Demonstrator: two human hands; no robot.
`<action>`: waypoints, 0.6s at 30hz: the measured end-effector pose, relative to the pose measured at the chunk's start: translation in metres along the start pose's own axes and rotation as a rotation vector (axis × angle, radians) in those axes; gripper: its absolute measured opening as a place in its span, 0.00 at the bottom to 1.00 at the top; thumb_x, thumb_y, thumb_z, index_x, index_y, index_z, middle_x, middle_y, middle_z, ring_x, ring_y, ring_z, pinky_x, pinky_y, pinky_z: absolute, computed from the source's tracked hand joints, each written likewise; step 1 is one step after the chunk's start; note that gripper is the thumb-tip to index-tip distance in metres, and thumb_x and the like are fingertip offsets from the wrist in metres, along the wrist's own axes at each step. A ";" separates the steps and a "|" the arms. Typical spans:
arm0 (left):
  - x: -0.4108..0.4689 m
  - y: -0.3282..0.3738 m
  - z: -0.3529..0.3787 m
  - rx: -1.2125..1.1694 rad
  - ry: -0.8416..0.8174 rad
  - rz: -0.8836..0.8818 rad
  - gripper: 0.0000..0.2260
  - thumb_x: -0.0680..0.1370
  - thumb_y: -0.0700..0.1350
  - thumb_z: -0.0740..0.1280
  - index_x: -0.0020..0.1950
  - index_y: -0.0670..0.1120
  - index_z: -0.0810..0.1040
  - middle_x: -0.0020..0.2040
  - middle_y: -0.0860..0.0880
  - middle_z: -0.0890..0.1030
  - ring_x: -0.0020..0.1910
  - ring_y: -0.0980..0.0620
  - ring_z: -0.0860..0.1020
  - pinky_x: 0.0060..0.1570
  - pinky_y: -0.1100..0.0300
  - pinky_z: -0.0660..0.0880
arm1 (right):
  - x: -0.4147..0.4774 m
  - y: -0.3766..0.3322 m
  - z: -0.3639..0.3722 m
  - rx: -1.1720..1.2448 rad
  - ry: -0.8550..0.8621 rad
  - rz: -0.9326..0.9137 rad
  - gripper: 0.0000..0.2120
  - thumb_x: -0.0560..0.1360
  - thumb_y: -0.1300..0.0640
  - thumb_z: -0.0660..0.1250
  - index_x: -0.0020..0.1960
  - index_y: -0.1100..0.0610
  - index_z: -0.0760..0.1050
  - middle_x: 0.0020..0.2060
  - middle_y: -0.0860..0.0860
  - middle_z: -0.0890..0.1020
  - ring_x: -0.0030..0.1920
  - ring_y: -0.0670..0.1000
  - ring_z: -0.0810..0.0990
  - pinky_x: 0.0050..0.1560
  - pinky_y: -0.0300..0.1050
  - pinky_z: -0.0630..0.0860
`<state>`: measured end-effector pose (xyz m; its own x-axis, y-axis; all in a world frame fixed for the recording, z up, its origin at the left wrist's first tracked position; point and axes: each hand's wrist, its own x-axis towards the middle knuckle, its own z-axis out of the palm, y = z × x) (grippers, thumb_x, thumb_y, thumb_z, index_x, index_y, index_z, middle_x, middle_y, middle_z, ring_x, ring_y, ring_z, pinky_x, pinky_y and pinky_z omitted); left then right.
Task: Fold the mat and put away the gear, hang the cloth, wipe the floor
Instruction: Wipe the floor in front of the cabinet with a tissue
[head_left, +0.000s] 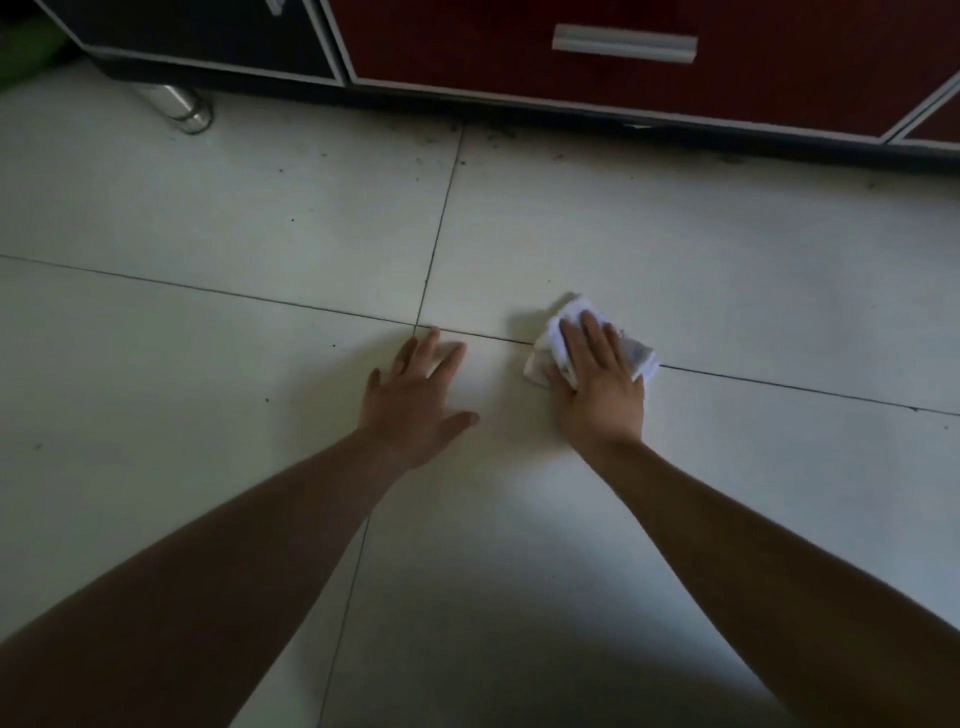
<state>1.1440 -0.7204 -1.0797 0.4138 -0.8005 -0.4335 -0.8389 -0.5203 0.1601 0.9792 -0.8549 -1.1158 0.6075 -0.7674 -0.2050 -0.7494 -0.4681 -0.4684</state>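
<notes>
Floor (675, 234) wiping under way: right grip (602, 384), flat, presses cloth (569, 314); left grip (415, 400) beside it, flat, empty; specks (498, 134) beyond, unwiped.

Smooth pale tile floor (675, 249), crumpled white cloth (558, 332), glossy red cabinet (467, 47), metal handle (623, 45)

This is looking like a room in a home, its floor (208, 218) laid in large pale tiles meeting at dark grout lines. A low cabinet (467, 52) is standing along the far edge, showing 1 dark panel and red drawer fronts trimmed in silver, 1 carrying a silver bar handle (623, 44), and resting on a round metal leg (182, 106). Dark specks (498, 132) are lying just beside its base.
</notes>
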 end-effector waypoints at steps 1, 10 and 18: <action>-0.002 -0.004 0.001 -0.017 -0.004 -0.045 0.37 0.73 0.65 0.61 0.76 0.58 0.47 0.77 0.53 0.41 0.76 0.49 0.44 0.69 0.40 0.53 | 0.015 -0.005 -0.001 0.003 0.006 0.055 0.27 0.79 0.44 0.53 0.76 0.47 0.51 0.76 0.48 0.49 0.76 0.51 0.44 0.72 0.57 0.52; -0.006 -0.015 0.011 -0.107 0.003 -0.198 0.41 0.70 0.69 0.61 0.75 0.60 0.42 0.77 0.55 0.38 0.75 0.47 0.39 0.67 0.34 0.52 | 0.063 -0.032 -0.001 -0.012 -0.056 -0.220 0.23 0.79 0.46 0.55 0.73 0.44 0.58 0.75 0.47 0.57 0.75 0.51 0.51 0.67 0.57 0.59; -0.004 -0.013 0.006 -0.064 -0.024 -0.201 0.42 0.70 0.69 0.61 0.76 0.58 0.42 0.77 0.54 0.38 0.76 0.46 0.40 0.66 0.33 0.54 | -0.024 0.004 0.009 0.047 -0.149 -0.527 0.23 0.76 0.48 0.55 0.70 0.44 0.63 0.72 0.46 0.65 0.72 0.51 0.61 0.58 0.64 0.70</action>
<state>1.1509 -0.7084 -1.0856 0.5613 -0.6721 -0.4829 -0.7159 -0.6871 0.1241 0.9637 -0.8344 -1.1204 0.9306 -0.3626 -0.0503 -0.3232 -0.7493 -0.5780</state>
